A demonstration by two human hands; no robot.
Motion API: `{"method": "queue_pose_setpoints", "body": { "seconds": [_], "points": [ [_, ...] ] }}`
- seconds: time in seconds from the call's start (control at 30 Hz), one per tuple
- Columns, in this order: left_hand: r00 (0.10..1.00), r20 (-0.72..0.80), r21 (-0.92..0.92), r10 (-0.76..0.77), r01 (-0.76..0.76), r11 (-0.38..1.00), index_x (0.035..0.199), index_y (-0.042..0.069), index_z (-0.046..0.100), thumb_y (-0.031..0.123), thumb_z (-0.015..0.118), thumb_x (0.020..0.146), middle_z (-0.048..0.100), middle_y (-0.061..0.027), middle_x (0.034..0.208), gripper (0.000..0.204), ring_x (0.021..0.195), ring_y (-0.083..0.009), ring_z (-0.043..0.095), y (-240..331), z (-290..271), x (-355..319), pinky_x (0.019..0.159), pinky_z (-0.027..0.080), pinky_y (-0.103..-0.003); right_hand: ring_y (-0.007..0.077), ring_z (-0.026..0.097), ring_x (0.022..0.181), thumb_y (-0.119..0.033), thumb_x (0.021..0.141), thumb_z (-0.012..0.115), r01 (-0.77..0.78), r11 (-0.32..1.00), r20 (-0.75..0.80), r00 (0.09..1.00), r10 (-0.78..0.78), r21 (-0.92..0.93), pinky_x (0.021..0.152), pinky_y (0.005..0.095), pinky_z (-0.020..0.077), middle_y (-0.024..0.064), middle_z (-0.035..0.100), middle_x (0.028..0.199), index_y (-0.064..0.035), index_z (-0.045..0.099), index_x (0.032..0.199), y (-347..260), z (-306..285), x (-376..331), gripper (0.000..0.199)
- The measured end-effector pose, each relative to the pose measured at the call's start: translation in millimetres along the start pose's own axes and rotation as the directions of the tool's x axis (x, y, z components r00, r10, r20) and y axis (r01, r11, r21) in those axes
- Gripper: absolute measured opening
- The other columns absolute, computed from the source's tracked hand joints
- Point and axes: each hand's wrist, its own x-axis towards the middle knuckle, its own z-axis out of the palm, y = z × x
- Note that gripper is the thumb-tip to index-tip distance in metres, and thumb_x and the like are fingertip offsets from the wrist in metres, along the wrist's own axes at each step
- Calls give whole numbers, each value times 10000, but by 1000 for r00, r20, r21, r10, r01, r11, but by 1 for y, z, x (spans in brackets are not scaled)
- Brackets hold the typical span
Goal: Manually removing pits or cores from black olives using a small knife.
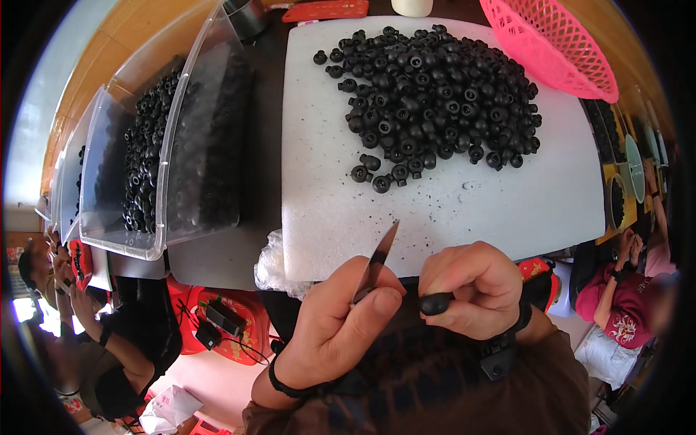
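My left hand point(341, 326) grips a thin metal blade point(378, 255) that points up and away over the near edge of a white foam board point(449, 210). My right hand point(475, 286) pinches a small black rubber part point(435, 303) just right of the blade, close to it. A big heap of the same black round parts point(438, 90) lies on the far half of the board. A few stray ones point(380, 174) sit nearer me.
A clear plastic bin point(170, 156) holding black parts stands left of the board, with more bins beyond it. A pink mesh basket point(554, 43) sits at the far right. Other people work at the lower left point(109, 341) and right point(627, 304).
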Motion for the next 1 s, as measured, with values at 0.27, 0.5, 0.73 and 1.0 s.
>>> {"method": "queue_pose_setpoints", "body": {
  "seconds": [0.27,0.5,0.73,1.0],
  "points": [
    [985,173,-110,0,19,994,888,23,500,154,506,902,468,23,712,132,664,-47,393,5,-1,2,591,345,-188,105,552,586,-42,785,651,-22,987,-16,1000,19,-158,509,205,406,61,600,772,-6,529,934,2,4,-1,196],
    [990,135,-308,-47,87,947,908,20,506,125,478,910,471,35,741,108,681,-40,394,-3,-2,-4,610,344,-179,75,537,625,-29,784,648,-90,993,-47,995,86,-81,544,190,400,58,598,798,-5,516,938,5,10,-1,204],
    [969,54,321,240,-244,915,889,12,514,42,570,792,533,-64,699,116,548,-151,511,-2,-3,-3,508,416,-263,94,533,669,16,784,623,17,999,-59,998,-20,-35,575,197,410,97,582,851,-2,487,998,14,11,1,255],
    [899,73,660,433,-369,654,829,25,508,54,651,703,501,-82,638,192,517,-257,534,-8,7,-1,439,417,-332,153,579,690,10,745,652,94,971,-37,994,-104,-219,574,233,441,118,591,865,-13,528,976,12,6,0,263]
  ]
}}
